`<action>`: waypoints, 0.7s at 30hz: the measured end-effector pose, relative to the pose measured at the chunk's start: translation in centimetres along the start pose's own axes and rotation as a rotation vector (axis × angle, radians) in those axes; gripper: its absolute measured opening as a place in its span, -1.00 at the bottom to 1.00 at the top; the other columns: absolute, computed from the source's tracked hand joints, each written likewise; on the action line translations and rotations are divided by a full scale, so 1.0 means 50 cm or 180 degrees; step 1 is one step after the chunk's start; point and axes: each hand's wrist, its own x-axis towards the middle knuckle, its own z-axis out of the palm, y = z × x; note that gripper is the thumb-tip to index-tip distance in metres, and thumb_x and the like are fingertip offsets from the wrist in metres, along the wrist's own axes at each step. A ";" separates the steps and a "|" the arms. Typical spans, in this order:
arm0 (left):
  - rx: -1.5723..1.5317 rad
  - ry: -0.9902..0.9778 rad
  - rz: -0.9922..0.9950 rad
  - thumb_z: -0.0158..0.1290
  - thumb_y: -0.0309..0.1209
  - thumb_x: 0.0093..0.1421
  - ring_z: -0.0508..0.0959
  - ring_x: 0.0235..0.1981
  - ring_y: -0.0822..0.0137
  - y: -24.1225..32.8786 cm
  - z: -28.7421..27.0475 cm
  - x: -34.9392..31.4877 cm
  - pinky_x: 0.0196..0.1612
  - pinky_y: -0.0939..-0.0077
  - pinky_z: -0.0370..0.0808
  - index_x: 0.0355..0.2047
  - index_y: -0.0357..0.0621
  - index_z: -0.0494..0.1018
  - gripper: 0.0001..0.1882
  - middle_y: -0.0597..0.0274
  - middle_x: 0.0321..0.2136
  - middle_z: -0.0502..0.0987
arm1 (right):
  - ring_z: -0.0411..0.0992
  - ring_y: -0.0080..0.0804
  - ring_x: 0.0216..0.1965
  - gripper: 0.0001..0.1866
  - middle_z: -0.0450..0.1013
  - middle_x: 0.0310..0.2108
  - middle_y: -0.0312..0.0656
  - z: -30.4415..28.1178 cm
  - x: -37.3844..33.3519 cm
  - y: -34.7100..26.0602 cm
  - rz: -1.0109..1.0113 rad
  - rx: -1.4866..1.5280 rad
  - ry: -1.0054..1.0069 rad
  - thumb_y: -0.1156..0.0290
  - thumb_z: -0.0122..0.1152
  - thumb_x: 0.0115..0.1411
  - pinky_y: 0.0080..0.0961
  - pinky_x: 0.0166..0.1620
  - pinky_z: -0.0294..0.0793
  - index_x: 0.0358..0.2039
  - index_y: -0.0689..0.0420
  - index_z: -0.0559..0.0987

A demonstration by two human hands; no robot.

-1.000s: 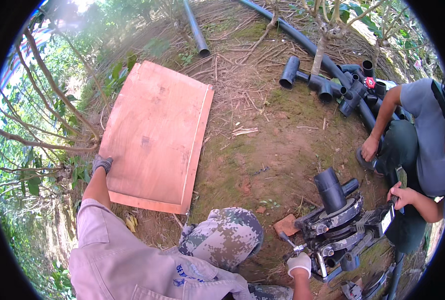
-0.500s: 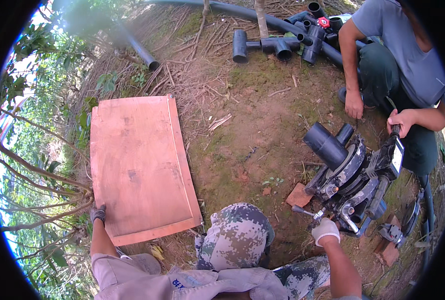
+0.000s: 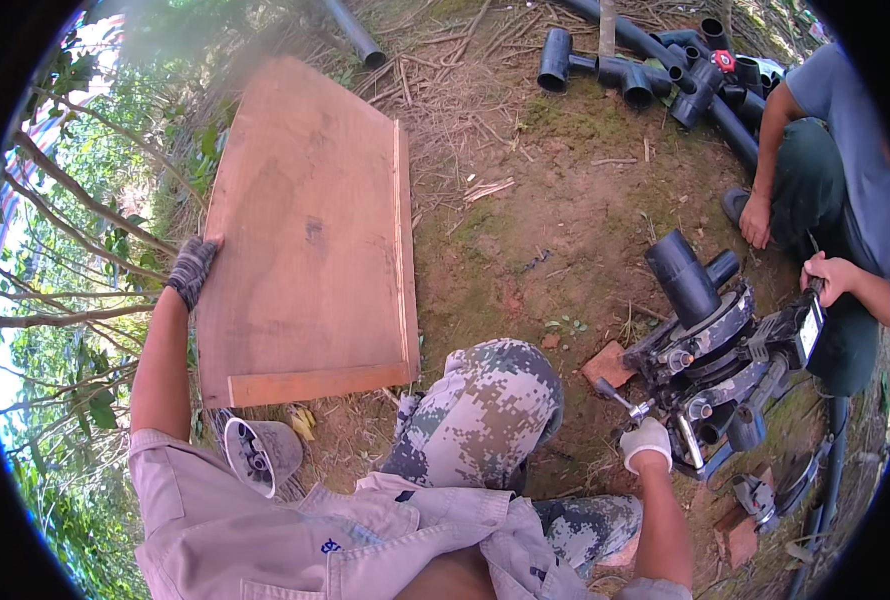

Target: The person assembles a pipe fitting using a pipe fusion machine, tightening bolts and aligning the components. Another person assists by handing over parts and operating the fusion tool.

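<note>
In the head view, the left grip [image 3: 193,270], a hand in a dark striped glove, is closed over the left edge of a wooden board [image 3: 305,230], fingers curled and no gap showing. The board lies to the left of the person's camouflage-clad knee [image 3: 485,410], with one strip of wood along its right side and another along its near edge; whether it rests fully on the ground cannot be told. Just beyond its near left corner is a pale bucket [image 3: 287,447] with dark pieces inside.

The right grip [image 3: 647,445], in a white glove, is curled shut around the near end of a metal handle [image 3: 617,393], though the wrap of the fingers is partly hidden. The handle belongs to a dark clamping machine [image 3: 700,335], which holds a black pipe fitting [image 3: 681,280] tilted up, its side branch pointing right. A reddish brick [image 3: 609,366] lies by the machine's left side.

On the right crouches a co-worker [image 3: 850,160], one hand hanging low near the ground, the other on a dark grip-bar by the machine. Beyond, black pipe fittings [image 3: 633,80] and a red valve handle [image 3: 725,61] lie grouped on the soil.
</note>
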 end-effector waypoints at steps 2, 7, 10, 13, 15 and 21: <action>0.1068 0.0166 0.0973 0.14 0.06 0.28 0.57 -0.36 0.20 0.075 -0.003 0.054 -0.17 0.27 0.53 -0.21 -0.31 0.57 -0.44 0.01 -0.38 0.59 | 0.54 0.10 0.06 -0.57 0.57 -0.03 0.21 -0.017 -0.018 -0.011 0.0009 -0.0012 -0.0053 0.25 0.31 0.11 -0.15 0.14 0.51 -0.08 0.27 0.64; 0.2054 0.0006 0.1188 0.11 0.00 0.29 0.54 -0.34 0.22 0.410 -0.048 0.147 -0.16 0.22 0.48 -0.29 -0.28 0.61 -0.51 0.06 -0.42 0.59 | 0.53 0.08 0.09 -0.53 0.56 0.00 0.20 -0.013 -0.012 0.002 -0.0010 0.0020 0.0013 0.24 0.32 0.09 -0.16 0.16 0.50 -0.04 0.26 0.63; 0.2815 0.0230 0.2107 0.03 -0.10 0.29 0.60 -0.28 0.06 0.474 -0.028 0.260 -0.15 0.17 0.51 -0.29 -0.26 0.61 -0.58 -0.08 -0.35 0.63 | 0.52 0.08 0.10 -0.53 0.56 0.01 0.20 -0.005 -0.006 -0.010 -0.0119 -0.0016 -0.0077 0.23 0.30 0.10 -0.16 0.17 0.50 -0.04 0.26 0.63; 0.2319 0.0181 0.1641 0.10 -0.11 0.22 0.65 -0.18 -0.06 0.601 0.139 0.214 -0.07 0.14 0.56 -0.13 -0.23 0.59 -0.57 -0.14 -0.20 0.65 | 0.54 0.05 0.06 -0.53 0.57 -0.02 0.18 0.011 0.007 0.005 -0.0062 0.0067 0.0099 0.14 0.40 0.10 -0.16 0.12 0.53 -0.11 0.25 0.68; 0.2876 -0.0262 0.2227 0.30 -0.11 0.09 0.67 -0.15 -0.09 0.673 0.243 0.164 -0.02 0.15 0.59 0.02 -0.21 0.56 -0.43 -0.10 -0.16 0.67 | 0.55 0.06 0.04 -0.54 0.58 -0.04 0.18 0.001 -0.004 0.002 -0.0026 0.0008 0.0096 0.15 0.40 0.09 -0.15 0.11 0.53 -0.12 0.24 0.69; 0.3640 -0.0755 0.2704 0.26 -0.26 0.14 0.69 -0.09 0.20 0.804 0.458 0.015 -0.02 0.25 0.61 -0.04 -0.23 0.59 -0.58 0.09 -0.07 0.68 | 0.55 0.06 0.03 -0.57 0.58 -0.06 0.18 -0.004 -0.024 -0.018 -0.0004 0.0069 0.0054 0.18 0.32 0.10 -0.14 0.11 0.52 -0.12 0.23 0.70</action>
